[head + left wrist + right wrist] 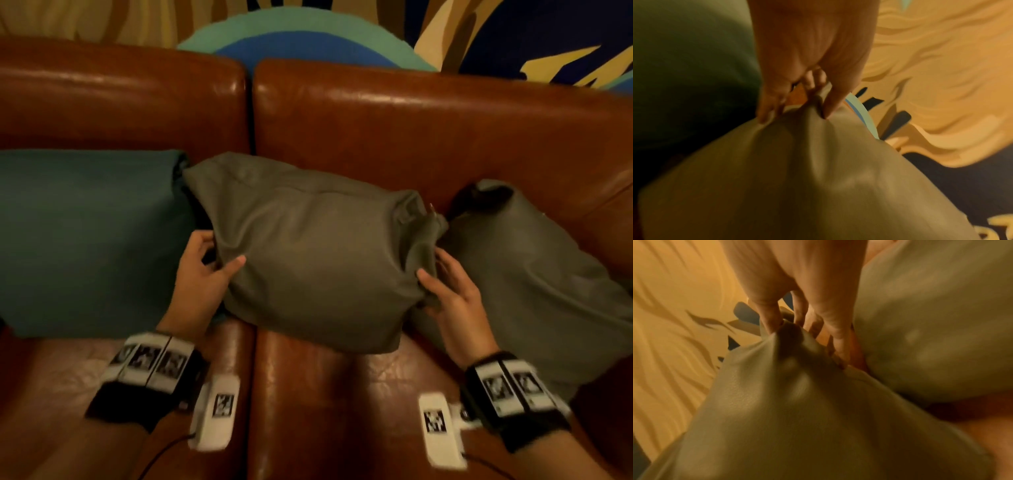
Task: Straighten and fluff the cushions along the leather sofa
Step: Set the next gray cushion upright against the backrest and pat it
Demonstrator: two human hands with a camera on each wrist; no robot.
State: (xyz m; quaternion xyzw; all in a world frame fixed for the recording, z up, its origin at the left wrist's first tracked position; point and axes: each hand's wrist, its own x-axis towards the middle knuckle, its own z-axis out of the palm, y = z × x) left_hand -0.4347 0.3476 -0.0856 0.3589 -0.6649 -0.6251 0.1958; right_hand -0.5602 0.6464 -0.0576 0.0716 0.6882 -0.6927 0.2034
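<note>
A grey-green cushion lies across the seam of the brown leather sofa, tilted with its left corner up against the backrest. My left hand pinches its left edge, thumb on the front face, fingers behind. On the other side my right hand grips the bunched right edge. In the left wrist view the left hand gathers the cushion fabric between thumb and fingers. In the right wrist view the right hand holds a fold of the cushion.
A teal cushion leans on the backrest at the left, touching the held one. A second grey-green cushion sits at the right, close behind my right hand. A painted wall rises behind the sofa. Bare seat leather lies in front.
</note>
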